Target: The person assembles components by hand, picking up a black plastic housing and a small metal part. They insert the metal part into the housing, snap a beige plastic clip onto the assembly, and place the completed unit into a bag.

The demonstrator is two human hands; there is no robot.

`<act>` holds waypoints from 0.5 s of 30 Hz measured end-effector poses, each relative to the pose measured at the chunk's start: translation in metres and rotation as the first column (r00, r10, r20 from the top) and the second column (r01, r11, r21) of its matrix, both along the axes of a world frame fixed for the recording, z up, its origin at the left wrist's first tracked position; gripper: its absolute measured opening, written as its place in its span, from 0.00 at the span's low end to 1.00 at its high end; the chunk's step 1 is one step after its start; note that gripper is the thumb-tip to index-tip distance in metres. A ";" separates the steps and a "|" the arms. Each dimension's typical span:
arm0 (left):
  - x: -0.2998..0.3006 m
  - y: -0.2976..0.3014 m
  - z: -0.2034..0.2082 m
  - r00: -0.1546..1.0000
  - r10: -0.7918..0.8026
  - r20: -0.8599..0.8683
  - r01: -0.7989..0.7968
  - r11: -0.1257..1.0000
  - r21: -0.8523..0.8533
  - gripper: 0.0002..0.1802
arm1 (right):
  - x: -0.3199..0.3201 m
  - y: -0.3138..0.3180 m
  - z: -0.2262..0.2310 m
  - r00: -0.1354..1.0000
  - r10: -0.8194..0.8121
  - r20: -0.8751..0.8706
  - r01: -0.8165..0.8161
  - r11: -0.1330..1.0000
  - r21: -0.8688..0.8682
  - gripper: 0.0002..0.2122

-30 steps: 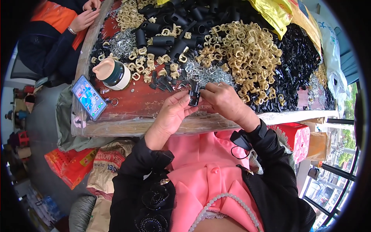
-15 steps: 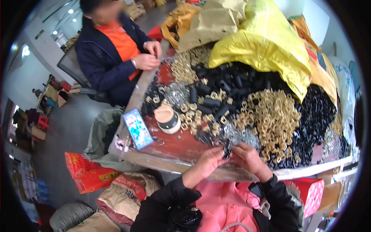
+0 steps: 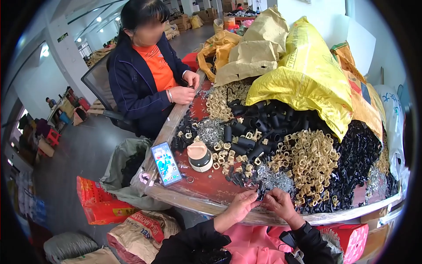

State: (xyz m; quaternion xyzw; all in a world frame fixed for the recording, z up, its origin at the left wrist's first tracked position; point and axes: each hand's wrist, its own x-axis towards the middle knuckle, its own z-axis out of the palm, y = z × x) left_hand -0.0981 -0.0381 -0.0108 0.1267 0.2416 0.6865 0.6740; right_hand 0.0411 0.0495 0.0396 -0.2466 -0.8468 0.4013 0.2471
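Observation:
Over the near edge of the table [image 3: 202, 188], my left hand [image 3: 241, 207] is closed in a pinch on a small black plastic part [image 3: 261, 192]. My right hand [image 3: 281, 203] meets it from the other side, its thumb and fingertips pressed together beside the part; whatever they pinch is too small to make out. Just beyond my fingers lie a heap of shiny metal pieces [image 3: 276, 179] and some small black pieces [image 3: 238, 177]. A large pile of tan plastic rings [image 3: 314, 160] rises to the right, with black cylinders [image 3: 247, 143] farther back.
A lit phone [image 3: 166, 163] and a lidded jar [image 3: 200, 157] stand on the left part of the table. A yellow sack [image 3: 303, 83] leans over the piles. Across the left corner sits a co-worker [image 3: 147, 83], hands together. Bags [image 3: 143, 231] crowd the floor below.
The view has tilted up, so the table and piles appear lower. My hands stay together at the black part, and my right fingertips have drawn in closer to it.

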 end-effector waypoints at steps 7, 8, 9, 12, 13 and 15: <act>0.003 -0.003 -0.010 1.000 -0.002 0.012 0.002 1.000 -0.023 0.11 | 0.004 0.002 -0.017 0.995 -0.093 -0.044 0.054 0.837 -0.545 0.06; 0.003 -0.003 -0.008 1.000 -0.005 0.013 0.006 1.000 -0.019 0.11 | 0.005 0.003 -0.018 0.994 -0.096 -0.042 0.058 0.838 -0.542 0.06; 0.003 -0.003 -0.006 1.000 -0.001 0.008 0.001 1.000 -0.018 0.11 | 0.006 0.004 -0.018 0.998 -0.061 -0.005 0.050 0.866 -0.497 0.05; 0.002 -0.003 0.001 1.000 0.006 -0.002 -0.006 1.000 -0.012 0.10 | 0.009 0.006 -0.019 0.997 0.002 0.076 0.029 0.914 -0.405 0.05; 0.002 -0.002 0.002 1.000 0.000 -0.012 0.000 1.000 -0.026 0.10 | 0.009 0.005 -0.021 0.997 0.000 0.077 0.032 0.912 -0.409 0.05; 0.003 -0.002 0.002 0.999 -0.013 -0.032 0.011 0.998 -0.056 0.10 | 0.010 0.004 -0.023 0.997 -0.005 0.078 0.037 0.907 -0.418 0.05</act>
